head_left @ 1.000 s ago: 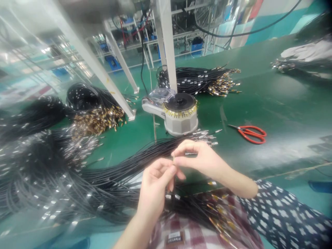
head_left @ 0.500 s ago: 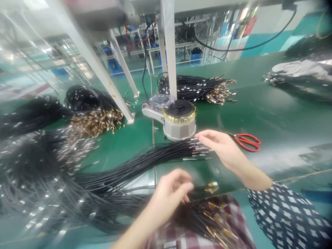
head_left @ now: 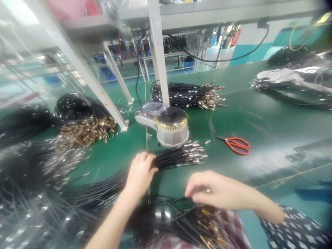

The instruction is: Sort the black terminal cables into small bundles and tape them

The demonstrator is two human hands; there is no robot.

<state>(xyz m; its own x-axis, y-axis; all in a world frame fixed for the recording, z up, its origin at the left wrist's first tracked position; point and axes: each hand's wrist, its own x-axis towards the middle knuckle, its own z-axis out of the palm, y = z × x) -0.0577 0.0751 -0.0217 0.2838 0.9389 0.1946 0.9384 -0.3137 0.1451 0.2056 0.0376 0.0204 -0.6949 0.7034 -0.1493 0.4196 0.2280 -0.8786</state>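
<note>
My left hand lies over a bundle of black cables on the green table, its fingers curled round them. Silver connector ends fan out at the bundle's right end. My right hand is lower and to the right, its thumb and fingers closed on a thin black cable; a small metal end shows inside the curl of the fingers. Below it, more black cables with gold-coloured ends lie across the checked cloth on my lap. These are partly blurred.
A round tape dispenser stands just behind the bundle. Red-handled scissors lie to the right. Cable heaps fill the left side, and another bundle lies behind the dispenser. White shelf posts rise from the table.
My left hand has moved up and left from the lap cables onto the silver-ended bundle. My right hand has left that bundle's ends and come down to a cable near my lap.
</note>
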